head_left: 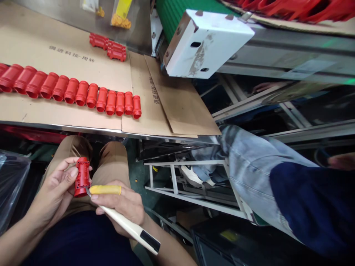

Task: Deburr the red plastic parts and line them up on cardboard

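Observation:
Over my lap, my left hand (59, 184) pinches a red plastic part (82, 175), a ribbed half-tube shape held upright with its open side facing me. My right hand (124, 201) grips a knife (130, 227) with a long cream handle and a black end. A yellow finger cot (105, 190) covers one finger of that hand. The short blade (88, 191) meets the lower right edge of the red part; whether it cuts into it I cannot tell. On the table ahead, a long row of similar red parts (82, 93) stands side by side.
Flattened cardboard (180, 107) covers the table. Two red pieces (108, 47) lie farther back, near bags of yellow finger cots (121, 21). At upper right, a white metal bracket (208, 44) juts out beside a green conveyor (172, 18). A person in jeans (252, 162) sits to my right.

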`<state>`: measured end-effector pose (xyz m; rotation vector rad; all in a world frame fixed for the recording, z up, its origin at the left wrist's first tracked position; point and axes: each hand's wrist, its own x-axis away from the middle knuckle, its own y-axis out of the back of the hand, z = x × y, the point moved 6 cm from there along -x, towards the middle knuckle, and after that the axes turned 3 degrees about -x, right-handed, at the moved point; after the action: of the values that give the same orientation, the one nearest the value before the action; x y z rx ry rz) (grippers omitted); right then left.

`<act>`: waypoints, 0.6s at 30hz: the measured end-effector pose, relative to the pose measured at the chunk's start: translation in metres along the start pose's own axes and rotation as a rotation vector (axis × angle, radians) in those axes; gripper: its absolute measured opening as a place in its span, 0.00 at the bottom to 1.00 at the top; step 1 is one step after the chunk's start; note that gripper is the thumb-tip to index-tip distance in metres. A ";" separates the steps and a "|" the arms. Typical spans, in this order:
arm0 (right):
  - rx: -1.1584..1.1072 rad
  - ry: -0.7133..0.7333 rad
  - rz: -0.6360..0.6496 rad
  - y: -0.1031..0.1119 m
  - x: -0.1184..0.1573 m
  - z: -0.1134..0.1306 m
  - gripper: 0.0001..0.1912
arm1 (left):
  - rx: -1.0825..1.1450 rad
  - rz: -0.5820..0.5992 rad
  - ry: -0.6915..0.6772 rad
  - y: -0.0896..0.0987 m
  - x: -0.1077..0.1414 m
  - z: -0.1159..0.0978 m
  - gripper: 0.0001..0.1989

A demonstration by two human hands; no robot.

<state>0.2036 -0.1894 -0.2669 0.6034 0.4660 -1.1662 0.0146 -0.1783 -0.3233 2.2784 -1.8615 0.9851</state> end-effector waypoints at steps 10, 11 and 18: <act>0.010 -0.024 0.036 0.002 -0.006 0.001 0.10 | -0.020 -0.012 0.031 0.008 -0.002 0.006 0.27; 0.004 -0.034 0.041 0.003 -0.007 0.000 0.09 | -0.024 -0.008 0.023 0.008 -0.002 0.006 0.26; 0.171 0.026 0.236 0.000 -0.015 0.004 0.08 | -0.020 -0.018 0.004 0.004 -0.003 0.005 0.24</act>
<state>0.1990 -0.1816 -0.2547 0.8000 0.3095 -0.9794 0.0131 -0.1793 -0.3304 2.2764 -1.8378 0.9635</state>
